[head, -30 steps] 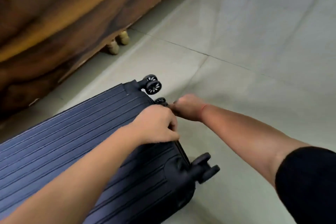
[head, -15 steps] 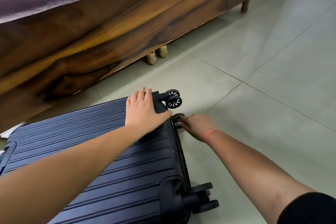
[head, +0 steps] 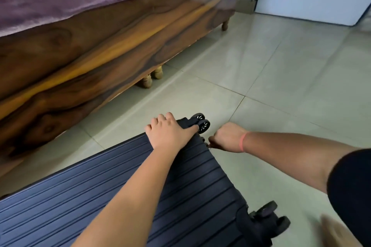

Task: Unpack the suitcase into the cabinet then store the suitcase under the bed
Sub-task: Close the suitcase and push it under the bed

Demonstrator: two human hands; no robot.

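Suitcase: the suitcase (head: 60, 196) lies flat on the floor (head: 281, 86) alongside the bed (head: 100, 56), a strip of tile apart from its side board. Its wheel end is towards the bed's foot.
Left hand: the left hand (head: 170, 132) presses palm-down on the shell at the corner nearest the bed. The fingers (head: 160, 119) lie close together and the thumb stretches towards the wheel (head: 201, 123).
Right hand: the right hand (head: 226, 136) is curled just off that same corner, on the side away from the bed. Its fingers pinch something small at the seam, most likely the zip pull (head: 209, 145).
Change: a second ago the left hand gripped the wheel-end edge right beside the right hand. It has since flattened on top as a brace. The right hand has run along the seam to the corner nearest the bed.
Meaning: the zip is probably being drawn round the corner. Whether that opens or closes the case cannot be told.
Storing: the suitcase is not yet under the bed.
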